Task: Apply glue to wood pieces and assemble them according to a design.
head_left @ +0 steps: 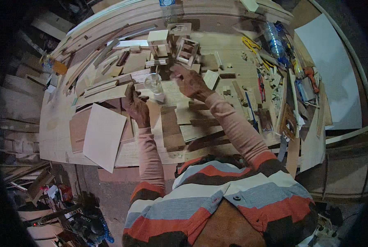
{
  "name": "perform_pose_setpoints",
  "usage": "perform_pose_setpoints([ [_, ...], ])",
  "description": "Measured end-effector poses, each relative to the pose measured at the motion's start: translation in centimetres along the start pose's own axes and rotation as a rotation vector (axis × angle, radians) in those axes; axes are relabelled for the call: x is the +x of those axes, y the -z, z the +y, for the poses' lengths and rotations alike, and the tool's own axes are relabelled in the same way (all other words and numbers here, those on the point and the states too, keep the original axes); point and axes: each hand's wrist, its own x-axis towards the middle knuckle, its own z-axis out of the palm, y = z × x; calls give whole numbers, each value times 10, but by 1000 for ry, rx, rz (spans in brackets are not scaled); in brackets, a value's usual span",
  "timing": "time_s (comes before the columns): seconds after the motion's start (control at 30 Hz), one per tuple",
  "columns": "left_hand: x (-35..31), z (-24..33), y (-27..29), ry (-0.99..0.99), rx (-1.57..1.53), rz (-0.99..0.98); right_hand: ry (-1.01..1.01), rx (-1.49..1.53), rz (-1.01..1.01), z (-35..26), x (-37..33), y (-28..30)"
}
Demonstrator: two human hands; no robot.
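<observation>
My left hand (pixel 136 106) is closed around the right end of a pale, flat wooden board (pixel 103 95), which reaches away to the left above the table. My right hand (pixel 191 83) is held over the middle of the table with its fingers bent together; whatever lies between them is too small to make out. Between both hands stands a clear plastic cup (pixel 152 83) with a thin stick in it. Just beyond my right fingers sits a small slatted wooden frame (pixel 187 52). Left of that frame is a small box-like wooden piece (pixel 159 42) with a flat top.
A pale panel (pixel 104 136) overhangs the table's near edge. At right lie a handsaw (pixel 289 123), a yellow cord (pixel 250 43), a plastic bottle (pixel 274 41), an orange-handled tool (pixel 311 79) and many offcuts. An orange-filled bottle (pixel 57 66) stands far left. Long strips line the back.
</observation>
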Motion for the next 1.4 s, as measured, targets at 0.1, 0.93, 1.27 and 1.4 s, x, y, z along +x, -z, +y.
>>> perform_pose_setpoints([
  [0.1, 18, -16, -3, -61, -106, 55, 27, -227, 29, -12, 24, -19],
  [0.93, 43, -61, -38, -507, 603, -44, 102, -78, 92, -2, 41, -30],
  [1.27, 43, -43, -48, -540, 677, -72, 228, -43, 118, 3, 30, -15],
  [1.4, 44, -41, -50, -516, 761, -71, 217, -64, 218, 2, 26, -13],
])
